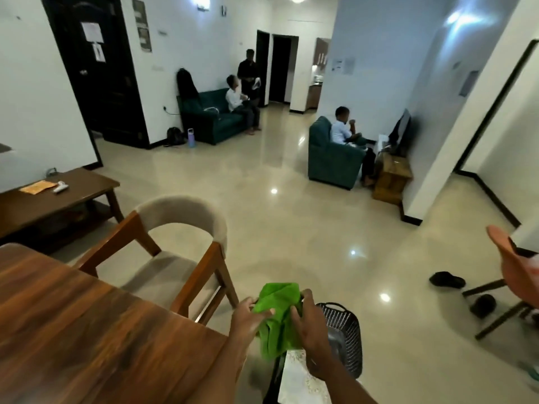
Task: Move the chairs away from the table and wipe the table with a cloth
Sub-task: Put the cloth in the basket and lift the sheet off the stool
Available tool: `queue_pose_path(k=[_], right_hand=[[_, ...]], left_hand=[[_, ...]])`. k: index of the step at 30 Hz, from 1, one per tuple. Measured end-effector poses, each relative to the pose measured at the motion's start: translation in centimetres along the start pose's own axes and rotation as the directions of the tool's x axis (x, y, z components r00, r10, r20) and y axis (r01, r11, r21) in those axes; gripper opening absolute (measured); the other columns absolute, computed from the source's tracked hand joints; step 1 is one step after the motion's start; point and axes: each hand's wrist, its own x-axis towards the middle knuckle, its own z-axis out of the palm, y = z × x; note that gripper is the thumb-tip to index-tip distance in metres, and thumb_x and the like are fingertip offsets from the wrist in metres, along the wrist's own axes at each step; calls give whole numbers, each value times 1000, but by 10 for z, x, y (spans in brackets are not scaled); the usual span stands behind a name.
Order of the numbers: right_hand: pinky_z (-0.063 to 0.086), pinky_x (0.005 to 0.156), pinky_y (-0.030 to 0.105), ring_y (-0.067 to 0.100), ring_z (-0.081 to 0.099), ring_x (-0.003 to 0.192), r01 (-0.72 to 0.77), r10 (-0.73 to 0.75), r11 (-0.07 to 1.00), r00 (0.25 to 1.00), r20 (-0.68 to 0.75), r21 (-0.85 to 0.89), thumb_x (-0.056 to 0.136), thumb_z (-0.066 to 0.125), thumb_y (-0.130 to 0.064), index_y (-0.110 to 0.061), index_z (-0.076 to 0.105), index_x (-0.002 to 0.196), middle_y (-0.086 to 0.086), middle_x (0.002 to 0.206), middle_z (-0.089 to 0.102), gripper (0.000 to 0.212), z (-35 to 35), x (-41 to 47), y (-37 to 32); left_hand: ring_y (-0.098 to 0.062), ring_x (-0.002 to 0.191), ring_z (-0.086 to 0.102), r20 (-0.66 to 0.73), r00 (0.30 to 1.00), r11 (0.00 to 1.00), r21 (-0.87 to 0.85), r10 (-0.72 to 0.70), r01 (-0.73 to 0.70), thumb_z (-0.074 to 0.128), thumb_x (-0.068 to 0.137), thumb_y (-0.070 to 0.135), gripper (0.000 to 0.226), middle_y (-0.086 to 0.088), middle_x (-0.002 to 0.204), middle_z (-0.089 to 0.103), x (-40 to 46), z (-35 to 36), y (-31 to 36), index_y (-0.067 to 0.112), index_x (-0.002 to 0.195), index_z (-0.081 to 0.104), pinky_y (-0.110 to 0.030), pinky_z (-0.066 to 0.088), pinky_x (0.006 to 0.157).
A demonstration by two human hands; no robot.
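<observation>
A bright green cloth [277, 316] hangs bunched between both hands just off the table's right edge. My left hand [246, 319] pinches its left side and my right hand [309, 328] grips its right side. The wooden table [87, 339] fills the lower left. A wooden chair with a beige padded seat and curved back [175, 252] stands at the table's far side, a small gap between them. An orange-seated chair [513, 275] with dark legs stands at the right edge, away from the table.
A black plastic basket [347, 330] sits on the floor under my right hand. Dark shoes [447, 279] lie near the orange chair. A low wooden bench [58, 199] stands at the left wall. Green sofas with seated people are across the tiled floor.
</observation>
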Motion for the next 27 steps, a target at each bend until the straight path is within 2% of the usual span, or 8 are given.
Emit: queue_pose_path(k=[2, 4, 7, 8, 13, 19, 23, 27], right_hand=[[46, 59, 36, 19, 64, 67, 46, -46, 999, 997, -62, 6, 103, 63, -19, -19, 41, 112, 0, 78, 65, 23, -20, 12, -5], [39, 59, 32, 12, 60, 63, 60, -56, 998, 989, -137, 27, 102, 58, -26, -19, 43, 113, -1, 76, 64, 20, -45, 20, -5], [41, 57, 34, 14, 61, 62, 122, -113, 992, 964, -240, 22, 98, 47, -42, -16, 48, 116, 0, 75, 67, 32, -76, 31, -1], [45, 56, 36, 16, 64, 62, 143, -134, 990, 956, -260, 15, 99, 45, -45, -15, 49, 118, -1, 75, 68, 36, -83, 34, 4], [51, 61, 37, 24, 70, 68, 162, -153, 987, 939, -308, 4, 103, 47, -41, -12, 53, 125, 1, 79, 74, 37, -114, 38, 33], [44, 58, 33, 20, 66, 65, 85, -72, 996, 939, -337, 25, 107, 57, -21, -15, 52, 125, -1, 78, 71, 19, -142, 53, 76], [41, 57, 29, 17, 65, 65, 53, -39, 998, 940, -338, 33, 107, 57, -20, -14, 52, 125, -2, 80, 72, 19, -163, 60, 95], [41, 60, 30, 15, 64, 67, 27, -6, 998, 944, -331, 58, 108, 55, -21, -15, 52, 125, -8, 78, 68, 18, -174, 63, 113]], left_hand=[[-28, 91, 78, 47, 999, 999, 48, 9, -11, 97, 60, 22, 61, -10, 101, 80, 4, 11, 25, 10, 114, 71, -50, 65, 85], [-23, 92, 77, 86, 995, 994, 94, 53, -61, 95, 61, 21, 66, -5, 103, 79, -5, 31, 57, 14, 121, 68, -41, 66, 81], [-14, 85, 72, 76, 983, 975, 140, 165, -175, 86, 82, 6, 40, -3, 100, 76, -13, 56, 86, 17, 115, 67, -19, 56, 61], [-12, 82, 70, 65, 980, 968, 155, 190, -198, 83, 85, 6, 33, -2, 99, 74, -12, 65, 91, 16, 112, 67, -16, 53, 57], [-26, 84, 75, 46, 972, 945, 225, 231, -236, 83, 89, 17, 18, -8, 90, 76, 0, 107, 96, 13, 98, 68, -33, 55, 62], [-33, 86, 74, 57, 964, 932, 249, 259, -265, 84, 88, 17, 21, -13, 88, 75, 21, 164, 101, 5, 97, 68, -31, 48, 59], [-33, 76, 70, 51, 963, 928, 257, 266, -270, 82, 90, 20, 23, -13, 82, 72, 28, 198, 99, 4, 94, 66, -35, 47, 59], [-27, 69, 57, 52, 962, 916, 294, 269, -272, 78, 94, 26, 31, -9, 74, 63, 34, 224, 93, 4, 86, 57, -35, 37, 57]])
